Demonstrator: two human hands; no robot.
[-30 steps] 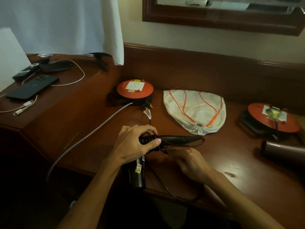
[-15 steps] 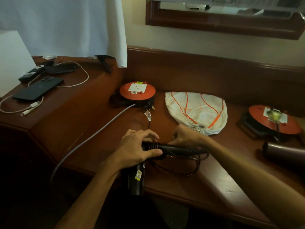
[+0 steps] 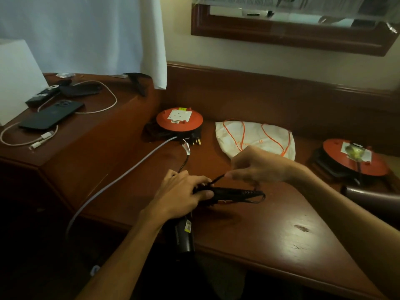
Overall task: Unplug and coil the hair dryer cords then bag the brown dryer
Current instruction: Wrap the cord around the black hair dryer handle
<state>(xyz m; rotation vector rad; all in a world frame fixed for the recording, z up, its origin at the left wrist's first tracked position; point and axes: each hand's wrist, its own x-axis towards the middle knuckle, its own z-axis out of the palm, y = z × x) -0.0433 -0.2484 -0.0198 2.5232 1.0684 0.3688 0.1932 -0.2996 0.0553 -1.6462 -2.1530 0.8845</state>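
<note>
Black hair dryer (image 3: 229, 194) at desk (image 3: 281, 230) front edge; left hand (image 3: 184, 198) grips handle; right hand (image 3: 257, 167) pinches cord (image 3: 217, 179).

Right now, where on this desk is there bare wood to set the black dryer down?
Bare wood lies on the near right of the desk, bordered by the right forearm and the front edge. A narrower strip runs between the grey cable and the left hand. It is crowded along the back: orange reel, white drawstring bag, second reel.
</note>
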